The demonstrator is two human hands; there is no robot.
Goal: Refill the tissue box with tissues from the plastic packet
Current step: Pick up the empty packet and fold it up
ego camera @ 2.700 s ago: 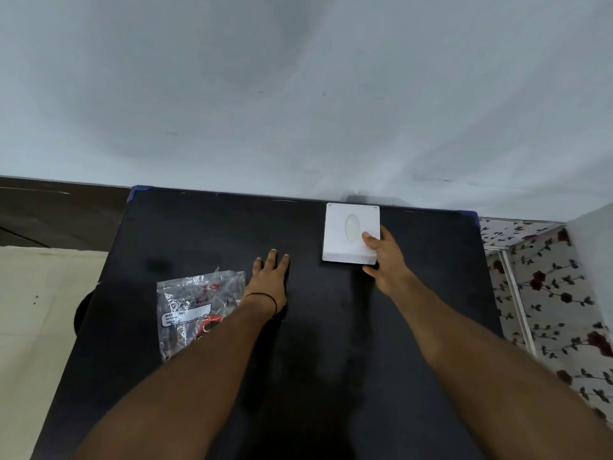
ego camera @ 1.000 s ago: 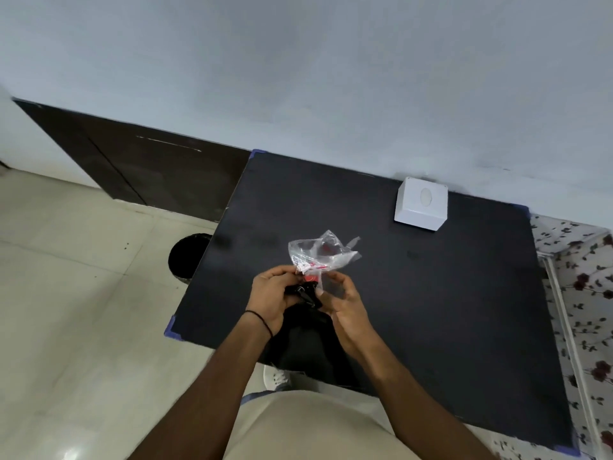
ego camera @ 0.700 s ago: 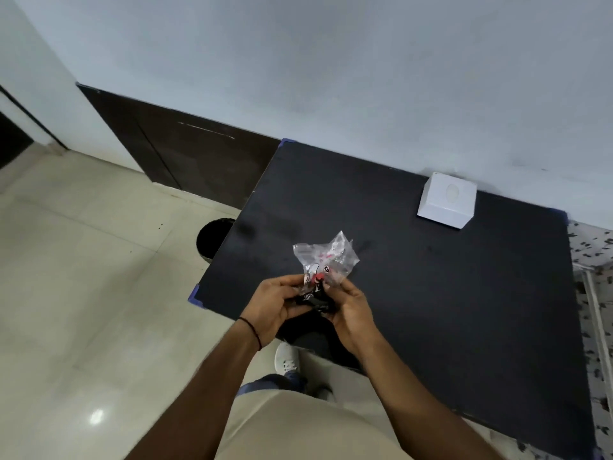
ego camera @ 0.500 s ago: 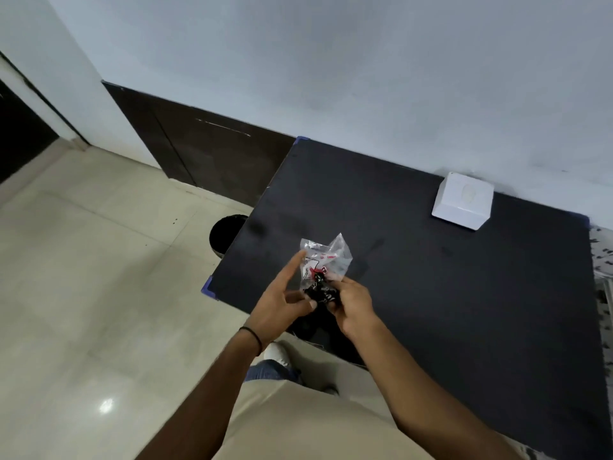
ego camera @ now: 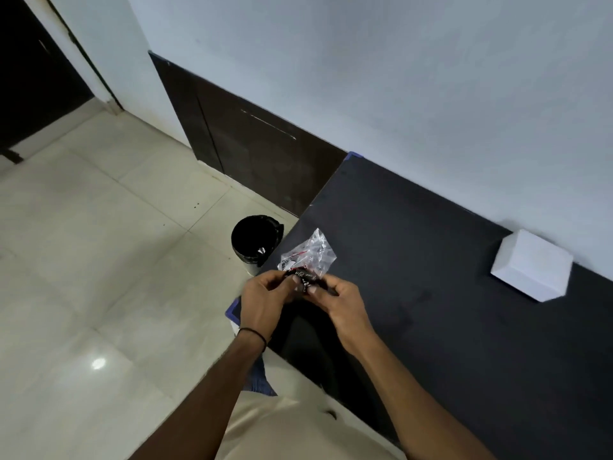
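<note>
A: We begin with the plastic packet [ego camera: 306, 258]. Where do we have it?

B: Up off the desk [ego camera: 431, 260], over its near left corner, pinched at its lower end between both hands. Our left hand [ego camera: 265, 298] closes its fingers on the packet's left side, and our right hand [ego camera: 338, 302] closes thumb and fingers on the right. So each grip is closed on the packet, none of it spread wide.

A: How does the packet lie?

B: Its long axis runs from our fingers up and away, the crumpled clear end pointing toward the far side. It looks nearly flat, so we judge there is little left inside, though we cannot see tissues in it.

A: And the tissue box [ego camera: 530, 265]?

B: That is the relation the next move turns on. The white box sits on the desk well apart from us, far and to the right, close against the wall. Our right hand is the nearer one to it. We would guess the packet must travel right and away before anything goes in.

A: Any writing?

B: There is red and black print with white lettering low on the packet, by our fingertips, but it is too small and creased to read. The box shows none.

A: Anything else around?

B: A black bin [ego camera: 253, 242] stands on the floor just left of the desk.
</note>
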